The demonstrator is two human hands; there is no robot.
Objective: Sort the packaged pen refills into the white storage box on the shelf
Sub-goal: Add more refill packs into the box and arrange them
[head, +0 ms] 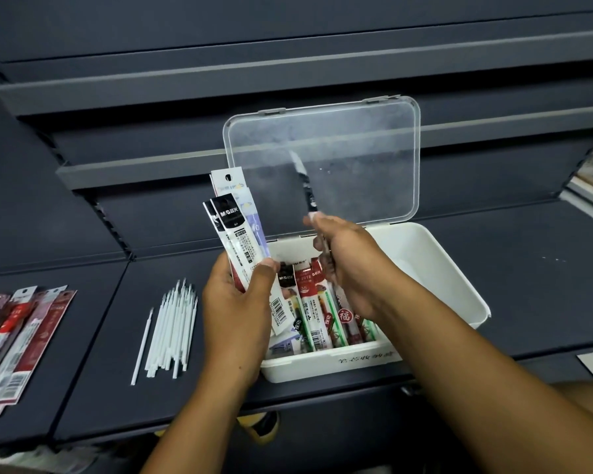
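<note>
Far to the left of the left hand [237, 313], some flat packets [18, 333] lay on the shelf [528, 285], and loose white refills [170, 331] lay just beside that hand. It gripped a fan of packaged refills [235, 230] upright. Just to its right stood the white storage box [435, 268], its lid [356, 138] open, with more packets [317, 316] inside. Over the box, the right hand [346, 261] grasped one blurred packet [303, 181].

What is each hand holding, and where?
The left hand grips a fan of plastic refill packets at their lower ends; the right hand pinches one black-and-white packet low down.
</note>
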